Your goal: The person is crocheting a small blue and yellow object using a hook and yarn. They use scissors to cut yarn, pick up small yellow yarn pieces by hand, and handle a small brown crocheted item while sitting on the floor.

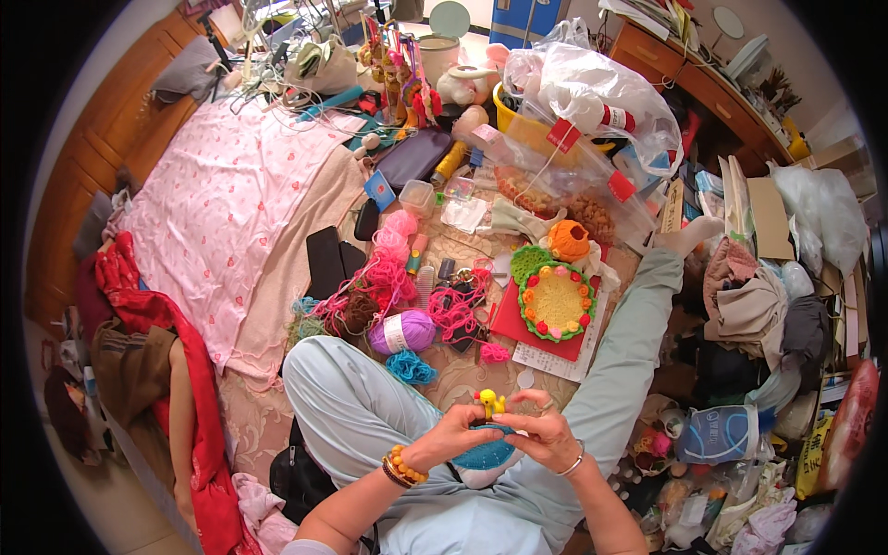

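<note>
A small yellow toy duck [491, 401] with a red beak stands at the top edge of a round teal crochet piece [485, 451], above my lap. My left hand [446, 438] grips the crochet piece from its left side, fingertips close below the duck. On the other side my right hand [544, 433] pinches the piece's upper right edge with thumb and finger. Whether either hand also holds the duck itself is hard to make out. Beyond my hands lies a round yellow crochet mat [558, 302] with a green rim and red and pink dots.
Between my legs and beyond lie a purple yarn ball [403, 331], blue yarn [410, 367], tangled pink yarn [393, 264] and a red book [518, 319]. A pink sheet [236, 203] spreads at left. Bags and clothes [754, 314] pile up at right.
</note>
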A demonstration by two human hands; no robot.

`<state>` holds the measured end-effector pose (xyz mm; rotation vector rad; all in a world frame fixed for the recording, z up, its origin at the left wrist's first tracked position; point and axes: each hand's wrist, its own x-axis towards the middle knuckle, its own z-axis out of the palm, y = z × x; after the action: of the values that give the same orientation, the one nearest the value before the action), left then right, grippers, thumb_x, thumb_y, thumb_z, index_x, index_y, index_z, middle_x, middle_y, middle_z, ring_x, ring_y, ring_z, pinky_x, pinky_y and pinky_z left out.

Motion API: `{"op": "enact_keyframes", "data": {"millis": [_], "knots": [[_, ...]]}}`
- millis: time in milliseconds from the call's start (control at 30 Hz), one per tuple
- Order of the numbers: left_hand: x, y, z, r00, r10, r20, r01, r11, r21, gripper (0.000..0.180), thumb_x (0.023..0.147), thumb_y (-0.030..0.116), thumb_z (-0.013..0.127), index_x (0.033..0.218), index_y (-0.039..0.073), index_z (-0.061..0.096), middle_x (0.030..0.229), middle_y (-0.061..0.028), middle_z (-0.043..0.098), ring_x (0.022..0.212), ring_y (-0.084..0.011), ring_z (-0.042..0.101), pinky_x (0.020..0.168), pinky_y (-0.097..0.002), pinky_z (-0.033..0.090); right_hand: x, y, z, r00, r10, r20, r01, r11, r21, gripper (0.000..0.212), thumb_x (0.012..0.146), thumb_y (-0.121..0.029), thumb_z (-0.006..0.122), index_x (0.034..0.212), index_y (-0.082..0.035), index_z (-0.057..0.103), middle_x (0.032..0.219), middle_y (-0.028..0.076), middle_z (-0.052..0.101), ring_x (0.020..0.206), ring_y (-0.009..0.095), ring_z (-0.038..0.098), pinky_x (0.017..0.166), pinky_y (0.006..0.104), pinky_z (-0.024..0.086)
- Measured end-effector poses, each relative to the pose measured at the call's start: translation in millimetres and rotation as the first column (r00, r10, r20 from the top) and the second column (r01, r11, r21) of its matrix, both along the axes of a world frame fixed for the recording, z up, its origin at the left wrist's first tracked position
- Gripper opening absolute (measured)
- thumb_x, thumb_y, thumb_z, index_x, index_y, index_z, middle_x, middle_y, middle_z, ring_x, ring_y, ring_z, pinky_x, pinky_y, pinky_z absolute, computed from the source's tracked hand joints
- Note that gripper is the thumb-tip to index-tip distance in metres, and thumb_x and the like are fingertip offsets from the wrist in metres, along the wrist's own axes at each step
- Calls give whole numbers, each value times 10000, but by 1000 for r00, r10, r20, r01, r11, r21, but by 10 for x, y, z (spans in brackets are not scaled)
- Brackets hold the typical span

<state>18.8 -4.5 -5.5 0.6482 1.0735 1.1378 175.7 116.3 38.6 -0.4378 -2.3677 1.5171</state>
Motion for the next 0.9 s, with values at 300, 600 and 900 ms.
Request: {"op": "enact_keyframes", "data": {"millis": [300, 600, 900], "knots": [[0, 13, 165, 995, -77, -64, 84, 991, 108, 164, 811, 115, 637, 907, -16, 614, 772, 36, 575, 707, -26, 469, 603, -214, 405, 7, 1, -70, 986, 163, 33, -121, 838, -532, 452, 725, 36, 644, 1157, -75, 575, 1230, 91, 481, 1082, 145, 490, 819, 236, 432], [-3, 17, 295, 973, 29, -230, 31, 967, 252, 218, 774, 150, 684, 729, 2, 530, 716, -11, 535, 673, -63, 438, 574, -241, 376, 37, -75, -190, 993, 117, -7, -81, 636, -767, 492, 762, 11, 643, 1229, -20, 491, 1264, 76, 442, 1108, 131, 459, 917, 234, 380], [-21, -2, 243, 978, 73, 194, -45, 988, -145, 351, 742, 58, 685, 1071, 10, 573, 947, -19, 612, 837, -81, 565, 753, -231, 464, 75, -181, -236, 991, -132, 30, 103, 585, -804, 443, 763, 25, 632, 1190, -31, 524, 1309, 64, 360, 1034, 94, 478, 854, 218, 417]]}}
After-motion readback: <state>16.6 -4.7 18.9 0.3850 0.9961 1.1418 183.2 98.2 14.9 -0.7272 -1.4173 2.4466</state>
